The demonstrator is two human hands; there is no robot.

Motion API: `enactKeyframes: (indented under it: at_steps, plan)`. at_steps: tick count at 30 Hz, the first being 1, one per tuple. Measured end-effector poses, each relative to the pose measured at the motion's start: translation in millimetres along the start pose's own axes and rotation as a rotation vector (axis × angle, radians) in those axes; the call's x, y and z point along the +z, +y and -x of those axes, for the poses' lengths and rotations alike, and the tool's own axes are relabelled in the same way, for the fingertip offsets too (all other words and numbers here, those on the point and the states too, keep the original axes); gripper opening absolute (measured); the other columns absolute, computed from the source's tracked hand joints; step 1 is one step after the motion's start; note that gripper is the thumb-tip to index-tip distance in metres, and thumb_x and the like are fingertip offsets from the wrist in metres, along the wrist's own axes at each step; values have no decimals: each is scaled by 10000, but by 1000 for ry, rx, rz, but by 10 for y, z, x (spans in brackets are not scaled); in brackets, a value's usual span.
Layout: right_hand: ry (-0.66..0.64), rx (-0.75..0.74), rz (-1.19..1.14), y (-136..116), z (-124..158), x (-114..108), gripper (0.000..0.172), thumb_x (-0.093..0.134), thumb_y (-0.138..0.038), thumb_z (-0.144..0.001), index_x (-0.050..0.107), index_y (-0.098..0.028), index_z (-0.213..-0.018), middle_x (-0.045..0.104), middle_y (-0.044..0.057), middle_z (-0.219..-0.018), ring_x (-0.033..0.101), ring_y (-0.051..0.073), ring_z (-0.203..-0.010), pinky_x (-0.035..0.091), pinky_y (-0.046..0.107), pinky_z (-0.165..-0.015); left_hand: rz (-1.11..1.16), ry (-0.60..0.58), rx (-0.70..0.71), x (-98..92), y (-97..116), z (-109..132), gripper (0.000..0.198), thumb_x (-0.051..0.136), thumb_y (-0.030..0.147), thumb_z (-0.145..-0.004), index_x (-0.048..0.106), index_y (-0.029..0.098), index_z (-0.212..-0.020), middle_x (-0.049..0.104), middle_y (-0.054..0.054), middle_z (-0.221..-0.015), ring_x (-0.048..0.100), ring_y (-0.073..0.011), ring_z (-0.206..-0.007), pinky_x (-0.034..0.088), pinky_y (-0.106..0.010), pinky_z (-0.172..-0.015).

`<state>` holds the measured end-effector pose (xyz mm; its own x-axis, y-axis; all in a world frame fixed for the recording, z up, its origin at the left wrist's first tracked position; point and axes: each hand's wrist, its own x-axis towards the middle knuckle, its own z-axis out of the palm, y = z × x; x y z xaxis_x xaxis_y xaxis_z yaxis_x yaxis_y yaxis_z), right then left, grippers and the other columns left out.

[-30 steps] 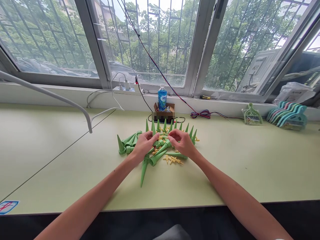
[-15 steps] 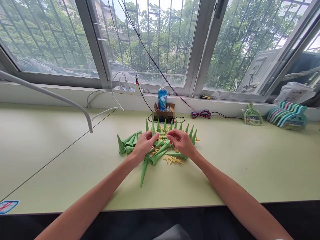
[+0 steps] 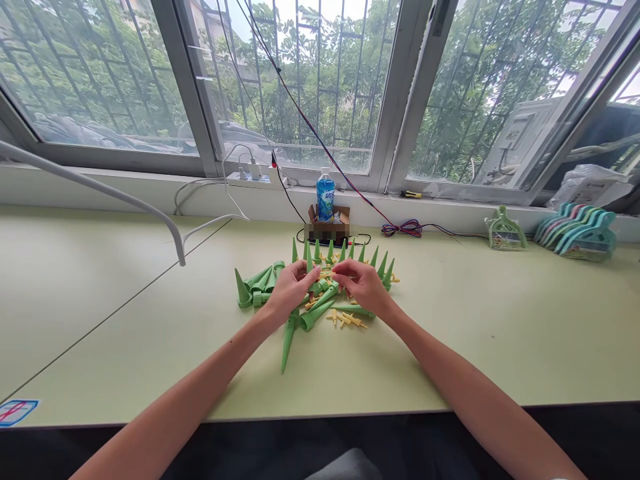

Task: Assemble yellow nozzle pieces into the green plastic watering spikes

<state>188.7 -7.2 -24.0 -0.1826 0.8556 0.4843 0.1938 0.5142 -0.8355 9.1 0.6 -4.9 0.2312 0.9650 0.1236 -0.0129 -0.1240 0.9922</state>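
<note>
While the left hand [image 3: 291, 288] is pinching a green cone [image 3: 309, 260] between its fingers, nearside and slightly left of the blue bottle [image 3: 325, 197], the right hand [image 3: 365, 287] is hovering nearside and right of that bottle; cannot tell whether those fingers are gripping anything. Judgement: bracing the cone firmly and touching lightly is likely serving best. Cone's long axis is running nearly upright, tip pointing up.

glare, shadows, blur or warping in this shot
Head view: overbright daylight behind the grey metal window frame, which leans as in a wide-angle shot; head view: faint shadows on the flat yellow-green table; head view: pixelation on the brown cardboard box, soft detail on small yellow plastic pegs.
</note>
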Motion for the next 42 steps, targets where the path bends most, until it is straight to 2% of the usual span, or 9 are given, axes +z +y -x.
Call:
enactKeyframes:
  at_steps: [14,31,42]
  plan:
    - [-24,10,-7,6,1,7,192,641,-373,-816,644,-187,-863,630,20,-750,571,127,-593,468,231,-488,-49,-10,14,-2,-9,4,355,736,460,-671,598,164,-810,607,-9,-727,537,-115,-597,430,-207,-478]
    - [-19,24,-11,-21,10,15,223,657,-400,-802,632,-181,-835,617,6,-670,558,122,-550,455,231,-479,-67,-31,44,-6,-22,-1,297,713,426,-706,558,178,-759,509,27,-629,545,-134,-639,440,-226,-542]
    - [-38,24,3,-26,18,32,208,648,-396,-810,635,-190,-837,617,4,-672,552,122,-547,458,233,-478,-84,-3,82,13,-20,1,342,739,469,-654,607,164,-731,591,-16,-649,560,-142,-608,377,-215,-466]
